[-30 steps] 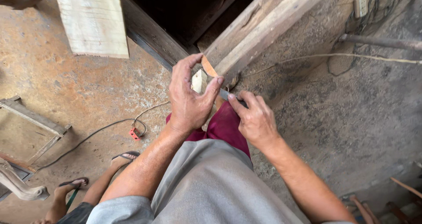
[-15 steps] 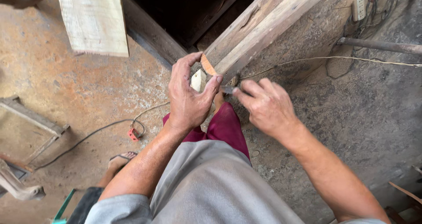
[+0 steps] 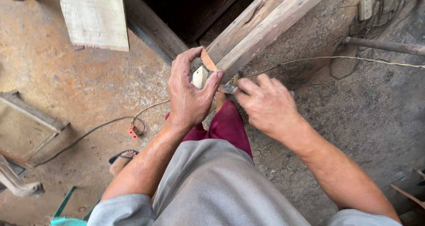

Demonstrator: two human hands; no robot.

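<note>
At near end of slanted timber beam (image 3: 265,26): your left hand (image 3: 190,97) pinches small wood block (image 3: 199,76), fingers curled round it. Your right hand (image 3: 268,104) fisted on thin metal tool (image 3: 229,89), tip just beside block.

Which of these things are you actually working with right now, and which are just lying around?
In use:
left hand gripping a small wooden piece
right hand holding a thin metal tool
long wooden beam

Lying about:
pale plank
cable with red plug
power strip
metal pipe
</note>
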